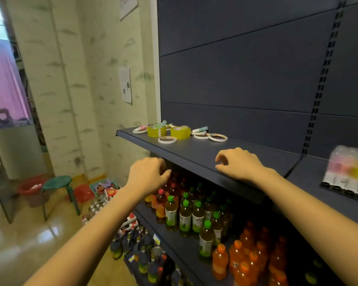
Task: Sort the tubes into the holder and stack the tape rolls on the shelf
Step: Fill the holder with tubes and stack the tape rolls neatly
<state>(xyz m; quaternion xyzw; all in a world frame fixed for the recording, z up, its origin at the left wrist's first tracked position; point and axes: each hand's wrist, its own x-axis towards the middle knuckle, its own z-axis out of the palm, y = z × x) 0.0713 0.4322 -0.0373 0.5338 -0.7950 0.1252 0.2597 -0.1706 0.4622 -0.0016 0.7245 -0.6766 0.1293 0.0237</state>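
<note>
- R hand (239, 164): palm down on the near part of the dark shelf (194, 153). Fingers loosely curled, tips touching the board, thumb by the front lip. We see nothing held.
- L hand (148, 175): left of the R hand and apart from it, in the air just off the shelf's front edge. We see its back, fingers loosely curled inward, nothing visible in it.
- Both forearms reach in from the near side.
- Tape rolls lie loose at the far left of the shelf, none stacked. There are 2 wide yellow rolls (180, 132) side by side, w/ thin white rolls flat around them: one just in front (167, 139), one at far left (139, 131), approx. 3 more at right (217, 137).
- Tubes sit among the tape. A pink tube (142, 127) lies by the leftmost thin roll, a teal tube (201, 129) lies over the right-hand thin rolls, and another teal tube (161, 124) sticks up at the left yellow roll.
- Holder (343, 188): a black base w/ round sockets on the next shelf section, far right, well apart from the tape. It carries a blurry bundle of pastel tubes (348, 168).
- Below are shelves of drink bottles, green-capped (185, 215) and orange (242, 259).
- On the floor at left are a green stool (58, 182) and a red bin (32, 188).
</note>
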